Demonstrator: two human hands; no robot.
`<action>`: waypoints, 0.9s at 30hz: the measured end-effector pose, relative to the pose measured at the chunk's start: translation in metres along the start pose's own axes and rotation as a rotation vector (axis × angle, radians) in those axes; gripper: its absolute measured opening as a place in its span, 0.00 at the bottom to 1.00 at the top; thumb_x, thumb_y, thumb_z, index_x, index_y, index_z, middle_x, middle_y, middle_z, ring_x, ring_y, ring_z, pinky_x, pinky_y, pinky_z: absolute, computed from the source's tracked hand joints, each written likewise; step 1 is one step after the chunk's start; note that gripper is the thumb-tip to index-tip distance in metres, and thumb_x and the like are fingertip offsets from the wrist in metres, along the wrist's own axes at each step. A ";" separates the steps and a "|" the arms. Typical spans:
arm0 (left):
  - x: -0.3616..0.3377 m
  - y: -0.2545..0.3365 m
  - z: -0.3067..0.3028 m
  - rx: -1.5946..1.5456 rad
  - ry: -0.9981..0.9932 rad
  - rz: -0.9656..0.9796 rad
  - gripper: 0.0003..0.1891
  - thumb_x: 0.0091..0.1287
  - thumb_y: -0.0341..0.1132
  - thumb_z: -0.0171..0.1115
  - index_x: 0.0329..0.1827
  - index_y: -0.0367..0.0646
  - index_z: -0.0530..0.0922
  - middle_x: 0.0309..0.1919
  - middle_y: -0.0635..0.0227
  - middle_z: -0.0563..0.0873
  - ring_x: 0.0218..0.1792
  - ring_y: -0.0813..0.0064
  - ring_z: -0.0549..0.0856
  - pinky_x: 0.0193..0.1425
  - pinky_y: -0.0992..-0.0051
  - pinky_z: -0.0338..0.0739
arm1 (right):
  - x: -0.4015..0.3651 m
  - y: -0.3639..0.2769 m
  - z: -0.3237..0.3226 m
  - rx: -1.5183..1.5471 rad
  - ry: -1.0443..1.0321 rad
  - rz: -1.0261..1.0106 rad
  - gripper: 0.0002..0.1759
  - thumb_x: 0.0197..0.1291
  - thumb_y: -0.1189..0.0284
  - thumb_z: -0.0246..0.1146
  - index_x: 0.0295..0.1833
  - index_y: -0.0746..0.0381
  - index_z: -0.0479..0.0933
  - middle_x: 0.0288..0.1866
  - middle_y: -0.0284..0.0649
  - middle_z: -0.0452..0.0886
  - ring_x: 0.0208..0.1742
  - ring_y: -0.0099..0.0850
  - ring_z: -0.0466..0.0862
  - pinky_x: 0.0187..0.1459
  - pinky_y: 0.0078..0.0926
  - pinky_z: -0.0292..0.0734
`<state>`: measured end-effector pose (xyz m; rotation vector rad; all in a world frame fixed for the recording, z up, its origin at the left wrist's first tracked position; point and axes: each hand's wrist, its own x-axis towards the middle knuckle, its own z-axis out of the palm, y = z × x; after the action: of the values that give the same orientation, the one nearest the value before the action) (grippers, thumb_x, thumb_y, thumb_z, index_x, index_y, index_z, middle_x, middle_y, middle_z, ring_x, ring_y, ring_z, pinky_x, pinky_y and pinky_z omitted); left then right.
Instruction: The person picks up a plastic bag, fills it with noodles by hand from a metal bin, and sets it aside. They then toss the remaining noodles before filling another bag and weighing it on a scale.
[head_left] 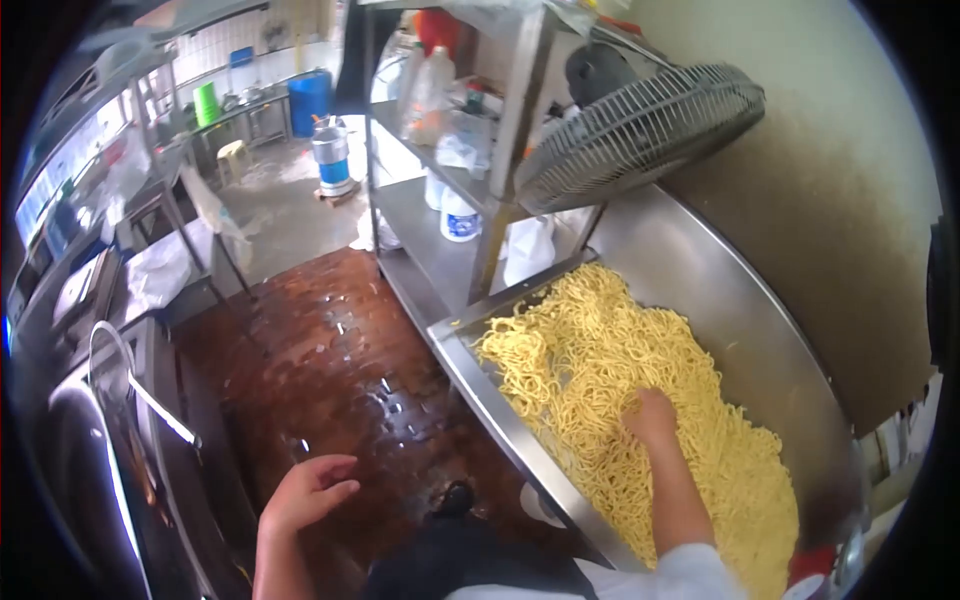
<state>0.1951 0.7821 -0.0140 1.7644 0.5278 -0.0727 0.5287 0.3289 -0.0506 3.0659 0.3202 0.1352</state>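
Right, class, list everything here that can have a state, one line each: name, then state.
noodles: loose heap spread over the steel tray.
steel tray: partly covered, far side bare.
right hand: sunk into the noodles, grip hidden.
left hand: open, empty, above the brick floor.
brick floor: wet.
fan: tilted down toward the noodles; spinning unclear.

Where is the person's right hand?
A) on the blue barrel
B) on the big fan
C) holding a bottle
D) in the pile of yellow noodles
D: the right hand is pushed into the yellow noodles heaped on the steel tray, with its fingers hidden among them, while the left hand hangs free over the wet brick floor.
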 end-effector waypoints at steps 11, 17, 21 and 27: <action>0.133 0.000 -0.051 -0.030 0.040 -0.048 0.24 0.62 0.34 0.72 0.60 0.36 0.79 0.47 0.62 0.87 0.48 0.76 0.85 0.55 0.73 0.79 | 0.131 0.014 0.011 -0.137 -0.830 0.159 0.25 0.51 0.61 0.72 0.54 0.60 0.82 0.54 0.48 0.84 0.58 0.40 0.82 0.57 0.42 0.76; 0.295 0.038 -0.090 0.034 -0.232 0.018 0.21 0.64 0.29 0.68 0.61 0.37 0.78 0.46 0.66 0.87 0.45 0.79 0.84 0.51 0.75 0.79 | 0.110 -0.112 -0.068 0.338 -0.350 0.019 0.27 0.55 0.52 0.69 0.56 0.56 0.83 0.55 0.45 0.85 0.61 0.44 0.80 0.61 0.38 0.74; 0.370 0.061 -0.114 0.058 -0.412 0.155 0.22 0.64 0.33 0.69 0.60 0.35 0.79 0.45 0.63 0.87 0.45 0.75 0.84 0.51 0.72 0.79 | 0.122 -0.228 -0.056 0.418 -0.480 -0.290 0.25 0.57 0.57 0.67 0.59 0.53 0.81 0.54 0.46 0.84 0.54 0.46 0.83 0.56 0.40 0.77; 0.448 0.077 -0.165 0.101 -0.510 0.252 0.20 0.66 0.31 0.68 0.60 0.36 0.78 0.46 0.65 0.86 0.47 0.76 0.84 0.52 0.74 0.79 | 0.128 -0.246 -0.009 0.340 -0.521 0.010 0.26 0.53 0.61 0.68 0.59 0.52 0.80 0.54 0.47 0.84 0.53 0.46 0.83 0.55 0.42 0.78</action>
<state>0.5875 1.0629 -0.0453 1.8101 -0.0691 -0.3661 0.6022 0.5960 -0.0476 3.2609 0.3191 -0.7799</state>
